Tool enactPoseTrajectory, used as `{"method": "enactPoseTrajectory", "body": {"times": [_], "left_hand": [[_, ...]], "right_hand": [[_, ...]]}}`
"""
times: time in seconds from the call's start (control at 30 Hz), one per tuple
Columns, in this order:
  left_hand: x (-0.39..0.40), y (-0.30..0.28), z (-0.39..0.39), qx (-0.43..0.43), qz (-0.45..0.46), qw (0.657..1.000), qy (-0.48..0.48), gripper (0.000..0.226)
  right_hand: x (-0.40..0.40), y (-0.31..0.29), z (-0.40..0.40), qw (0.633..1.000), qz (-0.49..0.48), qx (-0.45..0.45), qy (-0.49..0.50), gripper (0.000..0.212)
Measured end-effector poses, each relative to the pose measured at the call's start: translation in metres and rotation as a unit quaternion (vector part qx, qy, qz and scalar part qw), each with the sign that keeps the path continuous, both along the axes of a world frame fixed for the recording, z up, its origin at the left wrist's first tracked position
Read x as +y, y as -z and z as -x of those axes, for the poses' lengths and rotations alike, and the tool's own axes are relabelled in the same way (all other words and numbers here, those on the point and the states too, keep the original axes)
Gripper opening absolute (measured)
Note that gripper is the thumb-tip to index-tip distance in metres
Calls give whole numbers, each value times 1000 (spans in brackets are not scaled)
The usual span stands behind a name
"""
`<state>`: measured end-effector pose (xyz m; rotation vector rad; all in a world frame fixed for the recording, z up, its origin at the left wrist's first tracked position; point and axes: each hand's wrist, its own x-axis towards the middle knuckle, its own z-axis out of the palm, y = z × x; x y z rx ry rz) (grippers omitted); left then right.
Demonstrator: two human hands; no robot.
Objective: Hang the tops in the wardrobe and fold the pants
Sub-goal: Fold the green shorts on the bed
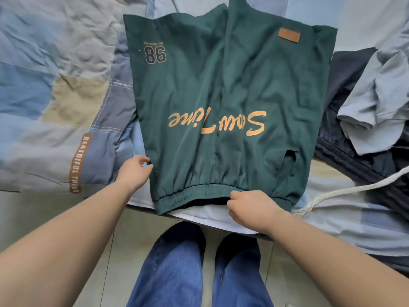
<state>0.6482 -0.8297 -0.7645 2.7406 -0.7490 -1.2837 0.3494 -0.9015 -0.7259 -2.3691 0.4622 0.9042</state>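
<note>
Dark green shorts (221, 89) with orange script lettering and a "98" print lie spread flat on the bed, elastic waistband toward me at the bed's edge. My left hand (134, 171) pinches the shorts' left side seam just above the waistband. My right hand (250, 207) grips the waistband near its middle, fingers curled over the hem. A brown patch sits on the far right leg.
A patchwork blue and beige quilt (55, 96) covers the bed on the left. A pile of dark navy and pale blue clothes (371, 103) lies at the right, with a white drawstring (332, 191) trailing from it. My legs in blue jeans (199, 267) stand on the tiled floor below.
</note>
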Motion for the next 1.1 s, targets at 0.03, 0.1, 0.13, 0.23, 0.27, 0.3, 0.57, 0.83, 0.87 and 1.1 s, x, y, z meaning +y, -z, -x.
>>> {"method": "enactPoseTrajectory", "body": {"times": [0.03, 0.1, 0.13, 0.23, 0.27, 0.3, 0.57, 0.83, 0.87, 1.1], "left_hand": [[-12, 4, -8, -5, 22, 1000, -20, 34], [-34, 13, -25, -16, 69, 995, -66, 38], [-45, 15, -28, -21, 85, 994, -73, 40], [-69, 33, -45, -16, 107, 993, -46, 41], [-76, 39, -50, -11, 123, 992, -36, 42], [-81, 45, -53, -8, 144, 989, -29, 42], [-125, 57, -68, -22, 267, 963, 8, 42], [-181, 29, -74, -32, 271, 962, -14, 47], [-191, 21, -68, -28, 273, 961, -1, 50], [-259, -17, -8, -89, 287, 950, 81, 62]], "right_hand": [[2, 2, -20, 999, -10, -29, 29, 21], [6, 12, -66, 992, -26, -82, 95, 26], [8, 12, -83, 986, -38, -95, 134, 32], [10, 30, -143, 974, -72, -97, 191, 53], [10, 38, -163, 975, -77, -85, 192, 58], [9, 45, -179, 976, -79, -66, 190, 62], [-4, 83, -248, 986, -41, 61, 147, 56], [-13, 71, -216, 920, -114, -49, 371, 16], [-16, 67, -201, 891, -141, -63, 426, 14], [-32, 33, -118, 795, -170, -144, 565, 54]]}}
